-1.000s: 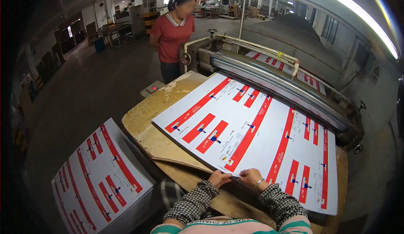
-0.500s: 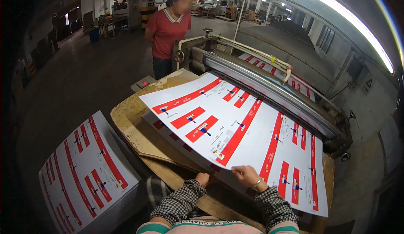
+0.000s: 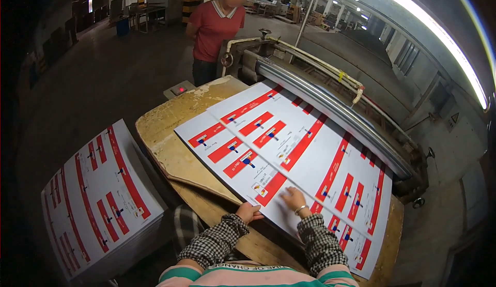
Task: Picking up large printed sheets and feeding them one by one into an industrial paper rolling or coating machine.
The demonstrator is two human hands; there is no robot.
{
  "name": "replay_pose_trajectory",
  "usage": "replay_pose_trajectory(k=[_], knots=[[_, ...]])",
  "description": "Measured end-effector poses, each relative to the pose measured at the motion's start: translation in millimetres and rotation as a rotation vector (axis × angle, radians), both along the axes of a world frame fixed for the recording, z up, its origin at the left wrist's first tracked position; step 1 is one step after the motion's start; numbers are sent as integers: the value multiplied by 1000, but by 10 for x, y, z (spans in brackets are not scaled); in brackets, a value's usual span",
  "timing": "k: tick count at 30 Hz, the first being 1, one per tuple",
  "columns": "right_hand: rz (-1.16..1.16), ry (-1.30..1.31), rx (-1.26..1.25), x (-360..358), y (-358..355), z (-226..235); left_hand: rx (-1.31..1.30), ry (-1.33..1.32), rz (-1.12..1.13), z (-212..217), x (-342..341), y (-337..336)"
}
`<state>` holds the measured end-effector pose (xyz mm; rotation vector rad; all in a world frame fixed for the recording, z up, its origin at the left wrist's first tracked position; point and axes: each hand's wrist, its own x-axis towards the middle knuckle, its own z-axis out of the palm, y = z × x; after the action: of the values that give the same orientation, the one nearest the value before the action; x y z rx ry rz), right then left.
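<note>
A large white printed sheet [image 3: 289, 185] with red bands and small blue marks lies on the wooden feed table, its near edge towards me. My left hand [image 3: 249, 212] is closed on that near edge, thumb on top. Above the same sheet, my right hand [image 3: 295, 199] has its fingers apart and holds nothing; a bracelet circles its wrist. Whether its fingertips touch the paper is hard to tell. Farther off, another printed sheet [image 3: 305, 145] overlaps the first and reaches to the metal roller [image 3: 330, 116].
A tall stack of similar sheets [image 3: 98, 194] stands at my left. The worn wooden table [image 3: 160, 127] has a curved edge. A person in a red shirt [image 3: 217, 28] stands beyond it, near a small box with a red light [image 3: 181, 89]. Handwheels [image 3: 419, 203] flank the roller machine.
The upper sheet has moved away from me towards the roller, uncovering the sheet beneath. My right hand has let go of its edge. My left hand has taken the lower sheet's edge.
</note>
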<state>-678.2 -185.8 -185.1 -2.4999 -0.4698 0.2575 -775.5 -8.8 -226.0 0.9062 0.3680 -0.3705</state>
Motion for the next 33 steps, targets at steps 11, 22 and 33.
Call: replay_pose_trajectory(k=[11, 22, 33], knots=[[253, 244, 143, -318, -201, 322, -117, 2, -24, 362, -42, 30], [166, 103, 307, -705, -62, 212, 608, 222, -115, 388, -44, 88], [-158, -148, 152, 118, -54, -83, 32, 6, 3, 123, -14, -24]])
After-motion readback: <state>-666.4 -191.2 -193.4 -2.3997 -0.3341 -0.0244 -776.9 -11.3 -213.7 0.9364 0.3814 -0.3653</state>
